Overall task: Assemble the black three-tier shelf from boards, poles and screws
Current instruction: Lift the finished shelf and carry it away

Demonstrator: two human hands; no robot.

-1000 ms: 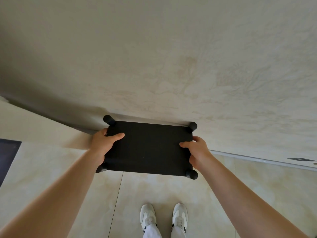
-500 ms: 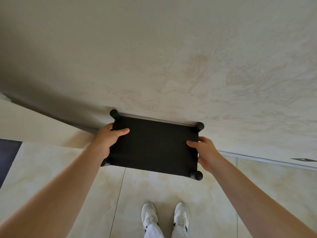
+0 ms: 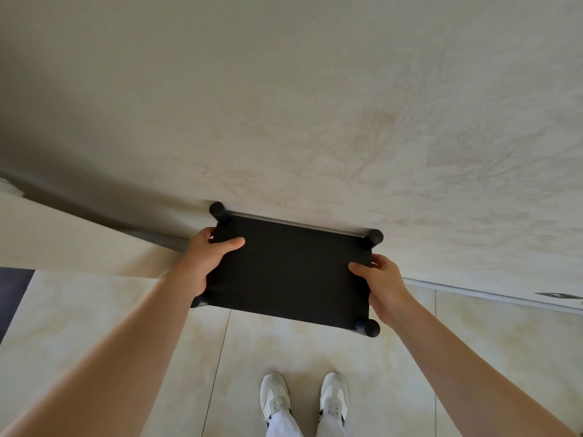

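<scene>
Your left hand [image 3: 205, 263] and right hand [image 3: 383, 287] grip a black board [image 3: 288, 272] with a matt, finely grained top that throws back no light. The 4 round caps [image 3: 373, 238] at its corners look like smooth, dull black plastic. Behind it you see a marbled cream wall [image 3: 347, 105] with brown veining and a soft sheen. The floor tiles [image 3: 284, 342] are glossy, polished stone-look. Your white shoes [image 3: 274, 395] look smooth, leather-like.
</scene>
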